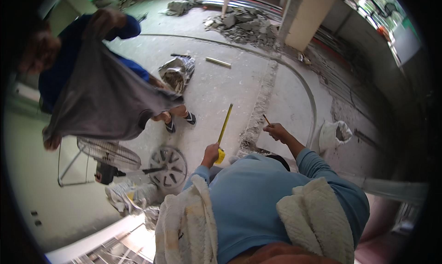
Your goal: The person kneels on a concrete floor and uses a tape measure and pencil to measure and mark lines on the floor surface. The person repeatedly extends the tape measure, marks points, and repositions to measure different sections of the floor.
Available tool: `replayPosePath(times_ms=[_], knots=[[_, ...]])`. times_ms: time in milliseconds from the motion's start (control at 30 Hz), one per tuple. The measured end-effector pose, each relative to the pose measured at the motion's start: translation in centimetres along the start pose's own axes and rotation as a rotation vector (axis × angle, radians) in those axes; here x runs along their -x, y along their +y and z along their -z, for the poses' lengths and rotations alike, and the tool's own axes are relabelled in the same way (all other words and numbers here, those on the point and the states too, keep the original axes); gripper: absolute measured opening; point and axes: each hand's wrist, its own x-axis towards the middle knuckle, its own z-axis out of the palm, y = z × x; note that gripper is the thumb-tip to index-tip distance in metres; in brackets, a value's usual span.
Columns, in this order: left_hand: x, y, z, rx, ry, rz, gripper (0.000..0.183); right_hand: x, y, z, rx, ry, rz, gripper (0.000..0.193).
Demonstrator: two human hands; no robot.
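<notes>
My left hand [211, 155] is closed around a yellow tape measure [220, 156]. Its yellow blade [225, 125] sticks out forward over the grey floor. To the right, my right hand [276, 132] grips a thin pencil [266, 120], with the tip pointing forward and left. The pencil is above the floor beside a rough chipped strip [262, 106] in the concrete. Blade and pencil stay apart from each other.
At left, another person holds up a grey cloth [103, 91]. Near them stand a fan [109, 152] and its round base [168, 167]. An open sack [177, 74], a metal piece [218, 62], rubble [244, 26] and a white sack [334, 135] lie around.
</notes>
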Motion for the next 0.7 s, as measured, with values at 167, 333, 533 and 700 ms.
replayPosePath(times_ms=[167, 333, 533, 700], knots=[[-7.0, 11.5, -0.2, 0.555, -0.314, 0.221, 0.036, -0.8, -7.9, -2.6, -0.019, -0.005, 0.153, 0.035], [-12.7, 14.4, -0.5, 0.548, -0.426, 0.164, 0.038, -5.6, -13.0, -4.5, -0.090, 0.136, 0.327, 0.032], [-21.9, 17.0, 6.0, 0.395, -0.682, 0.032, 0.039, -10.4, -19.4, -4.4, -0.480, 0.220, 0.240, 0.023], [-30.6, 20.9, 7.7, 0.226, -0.722, -0.045, 0.041, -16.2, -24.1, -2.5, -0.597, 0.259, 0.239, 0.022]])
